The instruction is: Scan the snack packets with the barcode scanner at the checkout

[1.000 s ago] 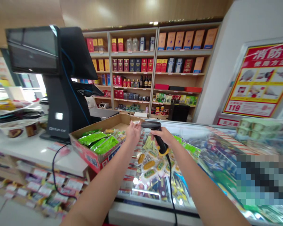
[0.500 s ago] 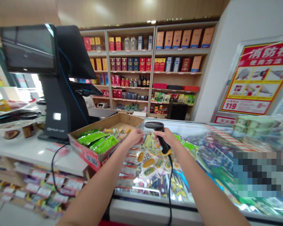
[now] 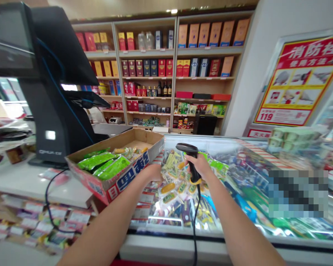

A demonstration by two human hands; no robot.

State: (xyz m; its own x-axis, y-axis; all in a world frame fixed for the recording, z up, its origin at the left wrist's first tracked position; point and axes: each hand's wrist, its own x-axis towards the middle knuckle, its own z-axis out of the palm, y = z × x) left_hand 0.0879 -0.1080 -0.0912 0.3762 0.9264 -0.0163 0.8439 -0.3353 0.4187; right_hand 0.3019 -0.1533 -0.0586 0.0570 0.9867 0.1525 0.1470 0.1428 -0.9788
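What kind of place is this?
Probably a small shop or convenience store, at the checkout: there's a sales terminal, a barcode scanner in the right hand, and shelves of boxed goods behind.

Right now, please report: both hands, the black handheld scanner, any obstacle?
Right hand grips scanner. Left hand near plastic-wrapped yellow snacks, grasp unclear. Possible obstacle: open brown cardboard box beside it.

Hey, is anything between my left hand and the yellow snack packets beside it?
Nothing visible: your left hand is at the left edge of the yellow snack packets. The scanner in your right hand is farther right, not between them.
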